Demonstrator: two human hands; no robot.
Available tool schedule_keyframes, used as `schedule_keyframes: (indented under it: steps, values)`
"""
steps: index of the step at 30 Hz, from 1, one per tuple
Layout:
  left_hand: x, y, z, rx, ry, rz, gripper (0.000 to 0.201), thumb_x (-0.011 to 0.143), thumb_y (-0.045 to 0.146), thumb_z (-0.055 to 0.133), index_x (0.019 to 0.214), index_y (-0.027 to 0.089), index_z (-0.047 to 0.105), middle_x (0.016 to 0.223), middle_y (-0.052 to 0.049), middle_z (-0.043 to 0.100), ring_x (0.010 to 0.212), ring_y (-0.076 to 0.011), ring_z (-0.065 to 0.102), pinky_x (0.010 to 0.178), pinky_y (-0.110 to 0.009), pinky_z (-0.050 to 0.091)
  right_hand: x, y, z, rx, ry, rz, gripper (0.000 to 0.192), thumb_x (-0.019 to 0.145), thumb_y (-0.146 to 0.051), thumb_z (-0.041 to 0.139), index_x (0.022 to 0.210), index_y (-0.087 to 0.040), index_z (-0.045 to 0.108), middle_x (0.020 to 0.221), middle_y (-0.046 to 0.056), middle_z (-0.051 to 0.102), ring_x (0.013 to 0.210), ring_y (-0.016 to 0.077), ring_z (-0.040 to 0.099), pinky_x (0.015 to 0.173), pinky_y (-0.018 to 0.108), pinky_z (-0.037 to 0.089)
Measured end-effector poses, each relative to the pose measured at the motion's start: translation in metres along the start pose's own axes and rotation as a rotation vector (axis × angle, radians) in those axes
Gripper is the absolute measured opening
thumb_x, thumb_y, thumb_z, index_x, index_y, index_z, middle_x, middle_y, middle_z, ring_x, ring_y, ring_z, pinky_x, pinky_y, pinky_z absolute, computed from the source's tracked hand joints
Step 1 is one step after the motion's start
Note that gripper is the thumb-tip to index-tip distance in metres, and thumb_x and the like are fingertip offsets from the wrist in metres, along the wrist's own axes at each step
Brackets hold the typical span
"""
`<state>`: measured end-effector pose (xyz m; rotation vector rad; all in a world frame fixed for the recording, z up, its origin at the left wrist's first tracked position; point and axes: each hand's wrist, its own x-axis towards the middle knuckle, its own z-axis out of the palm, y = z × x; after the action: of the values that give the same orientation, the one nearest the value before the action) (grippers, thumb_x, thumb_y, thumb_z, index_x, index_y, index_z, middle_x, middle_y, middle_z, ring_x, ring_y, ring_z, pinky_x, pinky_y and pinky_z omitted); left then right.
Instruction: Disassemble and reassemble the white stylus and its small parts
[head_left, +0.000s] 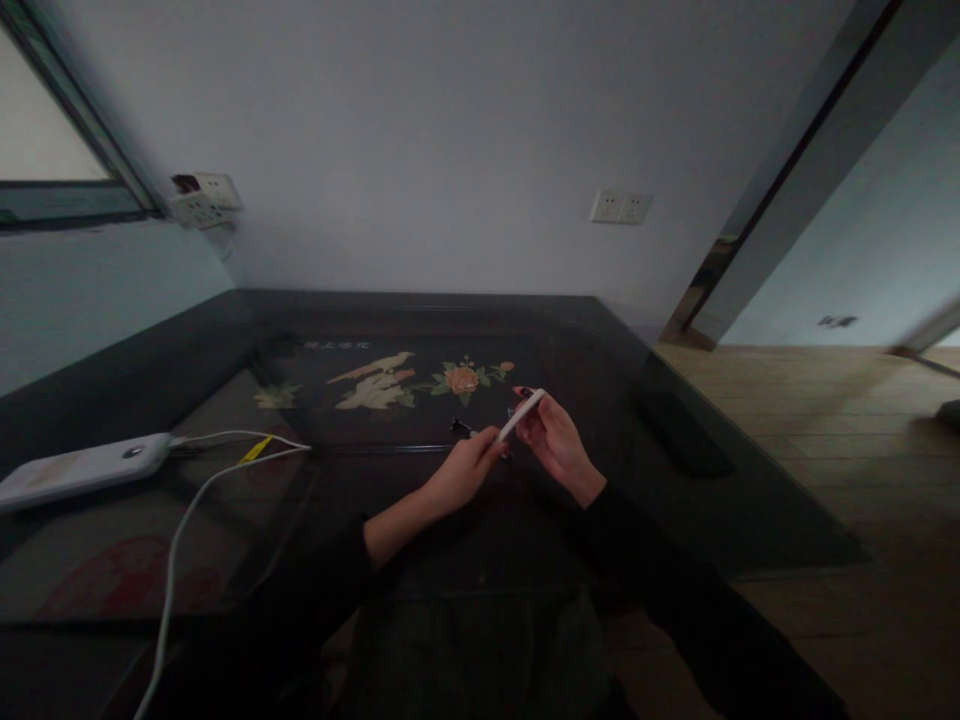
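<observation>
My left hand is closed on the lower end of a slim white bar-shaped thing, which tilts up to the right above the dark table. My right hand is closed around its upper end, with the fingers bent behind it. Something small and dark shows at the right fingertips, too unclear to name. Just left of my left hand lies a small black thing with a shiny part, partly hidden by the hand.
The glossy dark table bears a bird-and-flower picture. A white power bank with a white cable is at the left. A dark flat oblong thing lies at the right. Wall sockets are behind.
</observation>
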<state>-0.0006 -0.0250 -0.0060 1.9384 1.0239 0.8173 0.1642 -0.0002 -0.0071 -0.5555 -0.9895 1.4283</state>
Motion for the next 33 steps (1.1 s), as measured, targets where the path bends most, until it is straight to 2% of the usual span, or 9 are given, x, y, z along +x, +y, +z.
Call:
schedule_keyframes:
  steps: [5, 11, 15, 21, 28, 33]
  values:
    - [0.003, 0.0, -0.003, 0.033, 0.051, -0.041, 0.02, 0.092, 0.031, 0.039, 0.08, 0.018, 0.048, 0.063, 0.004, 0.044, 0.06, -0.0113, 0.043, 0.057, -0.023, 0.032, 0.0, -0.004, 0.0, -0.024, -0.025, 0.023, 0.042, 0.073, -0.052, 0.07, 0.1, -0.02, 0.062, 0.064, -0.004, 0.054, 0.053, 0.0091, 0.047, 0.046, 0.022, 0.037]
    - [0.006, -0.005, -0.005, 0.041, 0.092, -0.059, 0.022, 0.092, 0.031, 0.04, 0.076, 0.018, 0.045, 0.06, 0.004, 0.043, 0.059, -0.0112, 0.043, 0.056, -0.022, 0.032, 0.0, -0.004, 0.0, -0.062, -0.057, -0.011, 0.035, 0.077, -0.053, 0.067, 0.092, -0.023, 0.055, 0.061, -0.005, 0.054, 0.05, 0.0095, 0.045, 0.046, 0.022, 0.034]
    - [0.005, -0.003, -0.003, 0.036, 0.121, -0.08, 0.02, 0.092, 0.03, 0.04, 0.077, 0.018, 0.046, 0.06, 0.004, 0.044, 0.06, -0.0115, 0.044, 0.056, -0.022, 0.032, 0.001, -0.002, -0.001, -0.066, -0.056, -0.008, 0.035, 0.078, -0.052, 0.066, 0.094, -0.023, 0.056, 0.061, -0.005, 0.054, 0.05, 0.0092, 0.045, 0.046, 0.022, 0.034]
    - [-0.002, 0.004, 0.003, 0.022, 0.047, -0.045, 0.017, 0.092, 0.029, 0.039, 0.083, 0.018, 0.048, 0.062, 0.004, 0.045, 0.059, -0.0116, 0.044, 0.057, -0.023, 0.033, 0.003, 0.002, -0.006, -0.046, -0.015, 0.01, 0.04, 0.076, -0.051, 0.069, 0.101, -0.02, 0.063, 0.062, -0.004, 0.054, 0.052, 0.0086, 0.046, 0.047, 0.022, 0.037]
    - [-0.001, 0.003, 0.002, 0.0, -0.005, 0.001, 0.021, 0.092, 0.033, 0.038, 0.082, 0.018, 0.05, 0.064, 0.003, 0.044, 0.06, -0.0121, 0.043, 0.058, -0.023, 0.033, 0.003, 0.002, -0.006, -0.073, -0.006, -0.031, 0.043, 0.073, -0.055, 0.069, 0.099, -0.02, 0.065, 0.063, -0.004, 0.054, 0.051, 0.0093, 0.045, 0.047, 0.024, 0.037]
    - [0.003, -0.003, -0.001, -0.015, 0.047, -0.021, 0.022, 0.092, 0.034, 0.038, 0.081, 0.018, 0.048, 0.064, 0.004, 0.044, 0.06, -0.0118, 0.042, 0.057, -0.022, 0.033, 0.0, -0.003, -0.001, -0.081, -0.048, -0.018, 0.041, 0.073, -0.055, 0.069, 0.095, -0.022, 0.061, 0.062, -0.004, 0.053, 0.05, 0.0088, 0.044, 0.046, 0.023, 0.035]
